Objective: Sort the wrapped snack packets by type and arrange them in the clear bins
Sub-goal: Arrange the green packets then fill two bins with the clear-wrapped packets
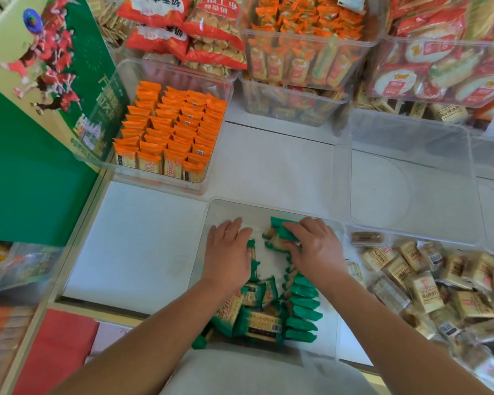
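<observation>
Open table (274,161) lies between the orange bin (154,183) and the empty bin (397,189) — free to pass. The green box (35,172) walls the left, stacked bins (294,109) the back; brown packets (428,286) crowd the right. Green packets (303,312) fill the near bin's (211,212) front.

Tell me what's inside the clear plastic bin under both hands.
Green-wrapped cracker packets, some standing in a row, others heaped loose. The left hand and right hand hide whatever lies beneath them.

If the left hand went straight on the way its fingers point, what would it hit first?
Probably the far wall of the clear bin: only bare bin floor shows ahead of the left hand, though depth is unclear.
</observation>
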`<state>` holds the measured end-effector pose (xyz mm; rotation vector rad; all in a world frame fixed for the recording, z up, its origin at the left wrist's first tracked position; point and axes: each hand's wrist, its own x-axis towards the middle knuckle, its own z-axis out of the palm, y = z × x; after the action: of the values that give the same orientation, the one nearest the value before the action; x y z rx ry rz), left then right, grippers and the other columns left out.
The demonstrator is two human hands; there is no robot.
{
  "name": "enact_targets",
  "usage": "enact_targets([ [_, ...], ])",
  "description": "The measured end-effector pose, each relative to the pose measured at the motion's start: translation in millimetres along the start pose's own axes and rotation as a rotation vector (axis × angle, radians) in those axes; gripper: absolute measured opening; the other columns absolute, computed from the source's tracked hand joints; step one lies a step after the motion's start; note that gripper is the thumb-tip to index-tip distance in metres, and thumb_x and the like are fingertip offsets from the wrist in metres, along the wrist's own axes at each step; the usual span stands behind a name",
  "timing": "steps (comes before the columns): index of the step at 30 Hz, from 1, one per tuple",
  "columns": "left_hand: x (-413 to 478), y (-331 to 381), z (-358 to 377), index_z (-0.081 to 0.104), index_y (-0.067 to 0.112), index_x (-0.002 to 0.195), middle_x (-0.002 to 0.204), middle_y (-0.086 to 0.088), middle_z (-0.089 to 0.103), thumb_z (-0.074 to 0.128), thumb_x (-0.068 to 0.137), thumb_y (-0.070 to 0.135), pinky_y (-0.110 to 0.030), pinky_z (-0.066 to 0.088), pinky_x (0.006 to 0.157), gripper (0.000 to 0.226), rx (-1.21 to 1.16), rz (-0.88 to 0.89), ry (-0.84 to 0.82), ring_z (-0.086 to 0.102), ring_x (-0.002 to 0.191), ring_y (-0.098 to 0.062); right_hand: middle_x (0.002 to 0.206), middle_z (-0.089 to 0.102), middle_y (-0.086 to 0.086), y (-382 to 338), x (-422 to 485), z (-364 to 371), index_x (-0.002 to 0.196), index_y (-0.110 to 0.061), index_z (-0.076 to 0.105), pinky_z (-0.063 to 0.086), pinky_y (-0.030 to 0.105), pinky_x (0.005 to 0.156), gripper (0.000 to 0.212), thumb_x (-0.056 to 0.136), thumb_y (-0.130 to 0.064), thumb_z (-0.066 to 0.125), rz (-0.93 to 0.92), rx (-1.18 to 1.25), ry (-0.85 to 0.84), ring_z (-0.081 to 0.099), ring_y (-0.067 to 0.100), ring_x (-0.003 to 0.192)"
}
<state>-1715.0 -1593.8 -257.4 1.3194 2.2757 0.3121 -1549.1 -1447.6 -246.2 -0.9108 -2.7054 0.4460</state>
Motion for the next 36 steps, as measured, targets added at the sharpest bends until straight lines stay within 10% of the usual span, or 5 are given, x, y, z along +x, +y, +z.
enact_targets([
  [4, -9.3, -9.0, 3.4, 0.023, 0.016, 0.162, 0.170, -0.006, 0.020, 0.051, 0.101, 0.008, -0.037, 0.026, 0.125, 0.067, -0.238, -0.185, -0.116, 0.023, 0.154, -0.025, 0.098, 0.060, 0.006, 1.7, 1.3, 9.5, 0.112, -0.016, 0.073, 0.051, 0.040, 0.069, 0.048, 0.070, -0.030, 0.092, -0.019, -0.192, -0.020, 0.058, 0.030, 0.085],
  [13, -14.6, -14.8, 15.2, 0.069, 0.015, 0.110, 0.123, -0.001, 0.052, 0.059, 0.099, 0.015, -0.027, 0.049, 0.089, 0.015, -0.303, -0.212, -0.020, 0.059, 0.110, -0.025, 0.099, 0.059, 0.003, -5.7, 1.1, 8.9, 0.111, -0.017, 0.070, 0.049, 0.041, 0.073, 0.054, 0.069, -0.046, 0.089, 0.051, -0.302, -0.117, 0.057, 0.028, 0.087],
  [24, -32.6, 11.1, 5.3, 0.043, 0.035, 0.149, 0.134, 0.020, 0.047, 0.085, 0.078, 0.023, -0.015, 0.044, 0.100, 0.084, -0.691, -0.085, 0.097, 0.050, 0.121, 0.002, 0.099, 0.069, -0.014, -46.4, -6.2, -35.9, 0.119, -0.035, 0.064, 0.052, 0.016, 0.070, 0.037, 0.086, -0.046, 0.077, 0.539, 0.556, -0.225, 0.063, -0.005, 0.081],
  [29, -34.1, 20.6, 3.6, 0.045, 0.039, 0.144, 0.132, 0.022, 0.052, 0.090, 0.075, 0.032, -0.011, 0.046, 0.098, 0.083, -0.810, -0.062, 0.030, 0.055, 0.120, 0.004, 0.098, 0.072, -0.009, -40.0, -5.3, -31.9, 0.126, -0.023, 0.068, 0.062, 0.034, 0.079, 0.041, 0.087, -0.026, 0.080, 0.712, 0.736, -0.261, 0.070, 0.009, 0.084],
  [36, -8.4, -9.5, 15.0, 0.023, 0.019, 0.159, 0.155, -0.002, 0.041, 0.067, 0.089, 0.059, -0.039, 0.039, 0.114, 0.092, -0.145, -0.151, -0.178, 0.038, 0.141, -0.025, 0.090, 0.064, -0.007, -27.0, -17.1, -40.6, 0.128, -0.031, 0.064, 0.046, 0.008, 0.059, 0.040, 0.091, -0.017, 0.068, 0.574, 0.514, -0.297, 0.062, 0.003, 0.074],
])
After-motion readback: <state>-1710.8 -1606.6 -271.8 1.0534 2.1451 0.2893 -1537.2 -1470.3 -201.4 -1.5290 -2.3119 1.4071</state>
